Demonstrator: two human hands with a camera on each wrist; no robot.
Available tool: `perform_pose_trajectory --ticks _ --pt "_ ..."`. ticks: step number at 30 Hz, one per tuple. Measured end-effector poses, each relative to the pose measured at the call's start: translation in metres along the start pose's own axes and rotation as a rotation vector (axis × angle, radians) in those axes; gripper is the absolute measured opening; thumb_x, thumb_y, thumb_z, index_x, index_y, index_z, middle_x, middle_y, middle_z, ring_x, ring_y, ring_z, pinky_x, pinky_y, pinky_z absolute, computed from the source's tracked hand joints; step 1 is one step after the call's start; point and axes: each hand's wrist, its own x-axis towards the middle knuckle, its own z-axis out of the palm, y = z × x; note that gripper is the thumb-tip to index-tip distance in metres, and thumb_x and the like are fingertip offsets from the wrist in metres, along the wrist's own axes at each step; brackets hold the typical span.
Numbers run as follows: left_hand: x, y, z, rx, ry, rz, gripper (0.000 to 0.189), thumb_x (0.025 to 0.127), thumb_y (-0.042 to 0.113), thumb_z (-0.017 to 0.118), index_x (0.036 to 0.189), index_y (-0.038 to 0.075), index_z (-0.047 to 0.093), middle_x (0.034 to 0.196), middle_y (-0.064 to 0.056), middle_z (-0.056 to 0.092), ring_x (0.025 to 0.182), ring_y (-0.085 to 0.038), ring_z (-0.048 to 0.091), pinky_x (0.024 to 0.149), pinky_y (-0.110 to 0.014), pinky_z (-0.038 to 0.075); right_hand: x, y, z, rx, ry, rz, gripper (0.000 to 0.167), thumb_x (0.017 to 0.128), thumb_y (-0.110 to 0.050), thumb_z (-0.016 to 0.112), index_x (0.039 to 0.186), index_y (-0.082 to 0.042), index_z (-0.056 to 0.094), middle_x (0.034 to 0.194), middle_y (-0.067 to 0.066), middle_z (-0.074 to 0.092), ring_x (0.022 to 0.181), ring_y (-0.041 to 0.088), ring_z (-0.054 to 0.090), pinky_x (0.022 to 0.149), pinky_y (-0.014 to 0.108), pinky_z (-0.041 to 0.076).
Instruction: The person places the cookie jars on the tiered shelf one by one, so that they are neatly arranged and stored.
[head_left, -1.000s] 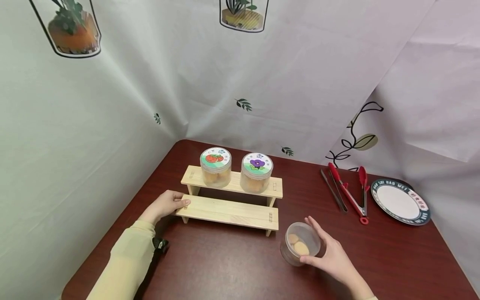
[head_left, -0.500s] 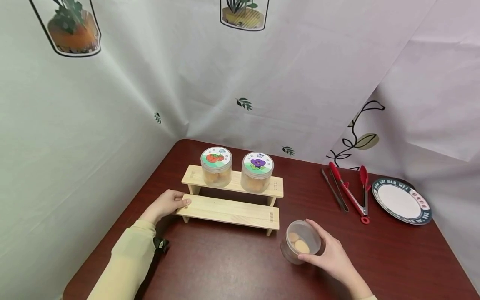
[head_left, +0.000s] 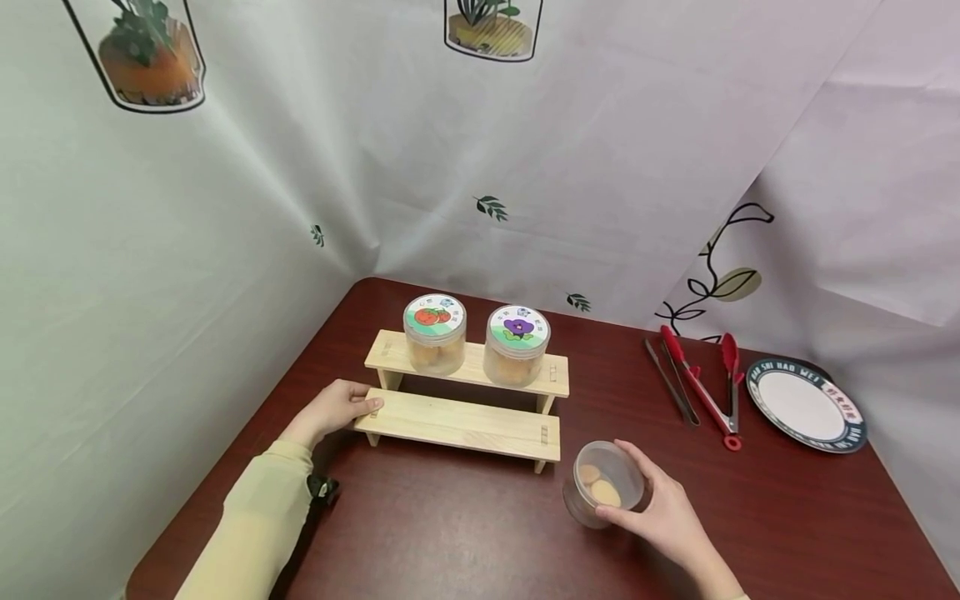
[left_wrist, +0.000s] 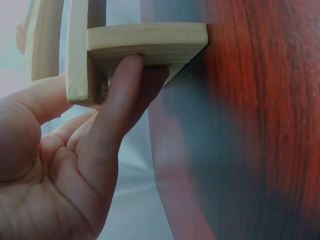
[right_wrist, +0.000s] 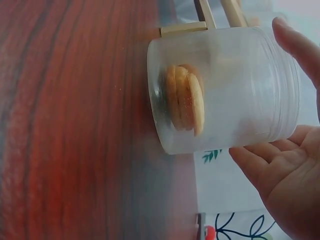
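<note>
My left hand (head_left: 335, 409) grips the left end of the lower step of a two-step wooden rack (head_left: 457, 423). In the left wrist view the thumb lies on top and fingers (left_wrist: 117, 97) curl beneath the board by its leg. On the right, my right hand (head_left: 663, 510) holds a lidless clear plastic jar (head_left: 581, 503) near its rim, thumb on one side and fingers on the other. Several round biscuits (right_wrist: 185, 98) lie at the bottom of that jar. Two lidded jars stand on the upper step: one with a tomato label (head_left: 435, 333), one with a purple label (head_left: 517, 346).
Red-handled tongs (head_left: 705, 392) and slim metal tongs (head_left: 671, 382) lie at the back right of the dark red table (head_left: 420, 525). Beside them is a white plate (head_left: 806, 406) with a dark patterned rim. White printed cloth (head_left: 420, 150) hangs behind and at the sides.
Both hands keep their holds, and the jar and rack stay in place. The head view shifts very slightly.
</note>
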Motion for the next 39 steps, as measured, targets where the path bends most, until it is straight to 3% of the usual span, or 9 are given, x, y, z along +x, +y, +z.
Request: perform_pose_trajectory --ticks 12,18,26,39 --pt "0.0 0.0 0.001 -0.003 0.0 -0.007 0.048 0.094 0.018 0.06 0.125 -0.018 0.05 0.089 -0.018 0.07 0.071 -0.013 0.065 0.063 -0.028 0.053 0.006 -0.001 -0.003 -0.023 0.033 -0.013 0.086 0.062 -0.044 0.087 0.136 -0.025 0.048 0.119 -0.004 0.062 0.101 0.008 0.055 0.08 0.028 0.045" --pt "0.0 0.0 0.001 -0.004 0.001 -0.007 0.048 0.095 0.018 0.06 0.124 -0.018 0.05 0.088 -0.018 0.07 0.07 -0.012 0.065 0.062 -0.028 0.052 0.009 -0.008 -0.005 -0.008 0.054 -0.048 0.085 0.062 -0.04 0.088 0.136 -0.027 0.049 0.118 -0.001 0.063 0.1 0.008 0.055 0.08 0.025 0.044" --pt "0.001 0.0 0.0 -0.005 -0.001 -0.012 0.051 0.094 0.019 0.06 0.126 -0.019 0.048 0.093 -0.021 0.07 0.074 -0.014 0.066 0.064 -0.029 0.053 0.011 -0.02 -0.012 0.054 0.094 -0.13 0.085 0.062 -0.03 0.09 0.136 -0.028 0.049 0.121 0.0 0.062 0.1 0.002 0.054 0.08 0.012 0.038" --pt "0.001 0.0 0.001 -0.003 0.008 -0.023 0.048 0.094 0.019 0.06 0.125 -0.018 0.051 0.09 -0.019 0.07 0.072 -0.013 0.065 0.063 -0.028 0.052 0.019 -0.028 -0.019 0.036 0.106 -0.175 0.085 0.063 -0.029 0.09 0.138 -0.029 0.048 0.122 0.0 0.062 0.102 0.0 0.052 0.08 0.011 0.038"
